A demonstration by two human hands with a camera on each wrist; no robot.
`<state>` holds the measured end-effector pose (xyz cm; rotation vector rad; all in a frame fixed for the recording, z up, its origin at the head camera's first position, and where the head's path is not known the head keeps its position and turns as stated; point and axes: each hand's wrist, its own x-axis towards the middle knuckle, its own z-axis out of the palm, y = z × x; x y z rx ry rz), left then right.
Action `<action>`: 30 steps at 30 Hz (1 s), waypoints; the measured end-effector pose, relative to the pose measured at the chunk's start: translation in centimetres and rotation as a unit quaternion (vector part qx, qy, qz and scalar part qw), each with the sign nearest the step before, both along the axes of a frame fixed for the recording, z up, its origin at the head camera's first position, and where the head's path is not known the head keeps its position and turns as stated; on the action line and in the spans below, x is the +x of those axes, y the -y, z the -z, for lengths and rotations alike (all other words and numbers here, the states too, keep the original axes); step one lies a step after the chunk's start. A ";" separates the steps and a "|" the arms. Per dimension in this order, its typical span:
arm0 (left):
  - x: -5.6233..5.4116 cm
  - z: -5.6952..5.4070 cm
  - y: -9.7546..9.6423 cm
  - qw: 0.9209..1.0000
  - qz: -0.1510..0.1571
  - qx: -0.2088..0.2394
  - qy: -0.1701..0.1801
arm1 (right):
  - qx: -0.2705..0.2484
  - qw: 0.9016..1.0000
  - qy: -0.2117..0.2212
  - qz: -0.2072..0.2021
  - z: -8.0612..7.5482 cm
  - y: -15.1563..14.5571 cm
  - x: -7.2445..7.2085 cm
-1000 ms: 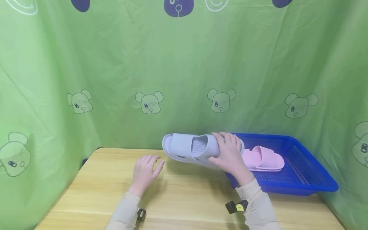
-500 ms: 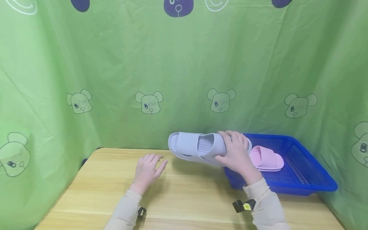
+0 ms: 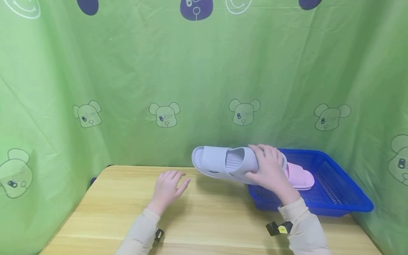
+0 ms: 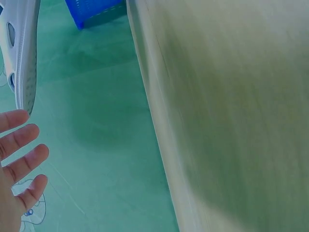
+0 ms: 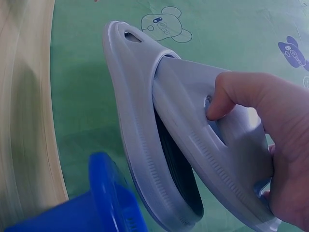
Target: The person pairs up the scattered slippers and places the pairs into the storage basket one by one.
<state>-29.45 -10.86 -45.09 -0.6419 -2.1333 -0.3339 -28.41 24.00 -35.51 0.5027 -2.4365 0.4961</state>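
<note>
A pair of light grey slippers (image 3: 215, 159) hangs above the table, one fitted partly into the other, toe to the left. My right hand (image 3: 271, 173) grips the pair from above at its right end. In the right wrist view, the thumb of the right hand (image 5: 289, 125) presses into a side opening of the nearer slipper (image 5: 193, 116). My left hand (image 3: 167, 187) is held over the table left of the slippers, fingers spread loosely and holding nothing. From the left wrist, the fingertips (image 4: 31, 130) appear just below one end of a grey slipper (image 4: 24, 58).
Behind the right hand, a blue plastic basket (image 3: 325, 209) stands at the table's right side with a pink slipper (image 3: 301, 177) in it, partly hidden by the hand. The wooden table (image 3: 204, 226) is backed by a green curtain (image 3: 204, 71) with bear prints.
My right hand has moved right with the grey slippers, covering more of the basket and the pink slipper. The left hand has shifted slightly right.
</note>
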 end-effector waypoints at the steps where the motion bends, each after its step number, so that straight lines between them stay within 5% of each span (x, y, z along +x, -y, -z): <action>1: -0.1 0.0 -0.1 1.000 0.001 -0.001 -0.002 | 0.001 1.000 0.001 0.002 0.0 -0.1 0.0; 30: -1.3 -0.3 -4.8 0.998 0.035 -0.040 -0.040 | 0.013 1.000 0.012 0.023 -1.1 -6.0 1.5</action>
